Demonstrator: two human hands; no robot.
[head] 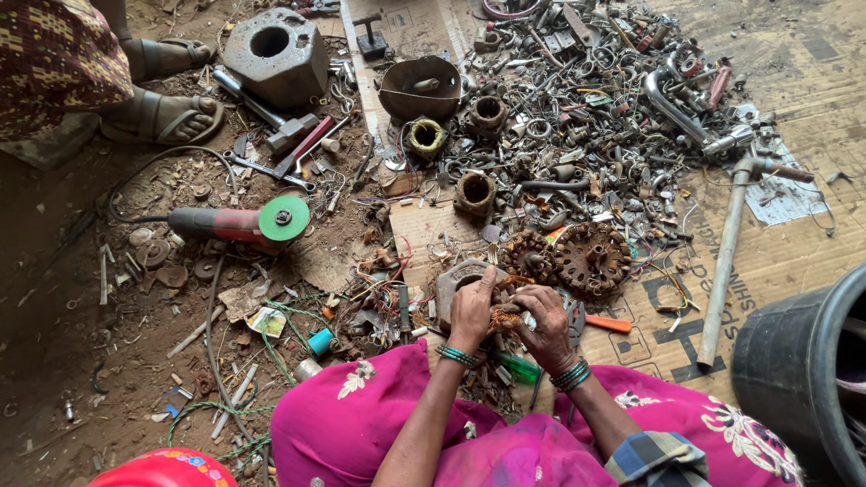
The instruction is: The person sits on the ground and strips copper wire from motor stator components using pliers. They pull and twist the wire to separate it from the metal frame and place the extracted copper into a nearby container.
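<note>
Item: small tangle of copper wire (503, 317), pinched between both hands just above the lap, over the cardboard sheet (776, 261) on the floor. Left hand (471, 311): fingers pressed together on the tangle's near side. Right hand (548, 326): fingers curled and closed on its other side. Containers: rusty metal bowl (420, 87), lying at the top of the scrap, a bar or handle across its mouth, contents hard to make out; black bucket (806, 370), cut off at the right edge, inside hidden. Nearby: two round motor cores (591, 259) beside the hands; red angle grinder (239, 224) with green disc, well left; grey scrap heap (586, 117), its pieces too tangled to sort.
</note>
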